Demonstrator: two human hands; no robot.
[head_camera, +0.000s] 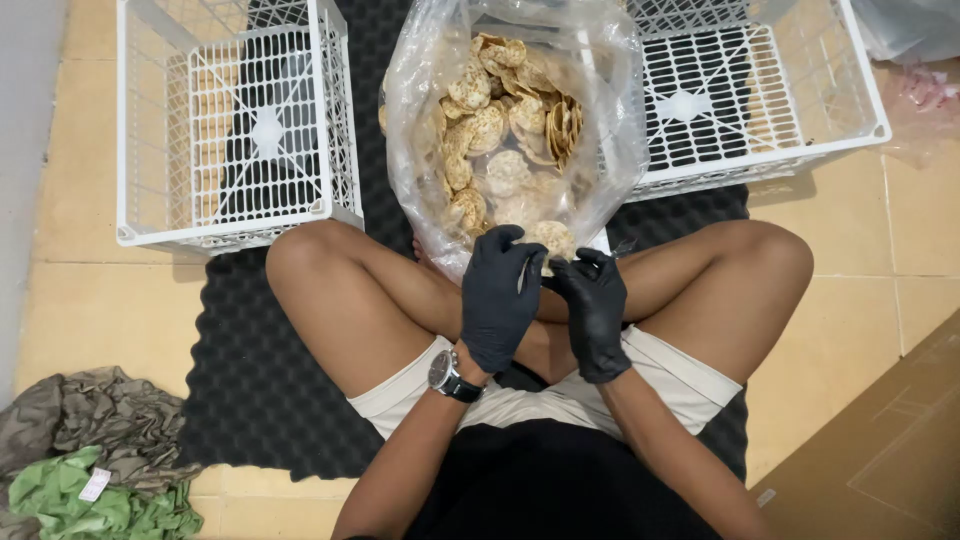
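A large clear plastic bag (420, 90) full of round, pale brown crackers (500, 120) stands open between my crossed legs. My left hand (497, 295) and my right hand (593, 305), both in black gloves, meet at the bag's near edge. Between their fingertips they hold one round cracker (551, 238). A wristwatch (445, 374) sits on my left wrist.
Two white plastic lattice crates stand on the floor, one at the back left (235, 120) and one at the back right (760, 90). I sit on a dark foam mat (250, 400) over yellow tiles. Crumpled green and brown cloth (90, 470) lies at the lower left. Brown cardboard (890, 450) lies lower right.
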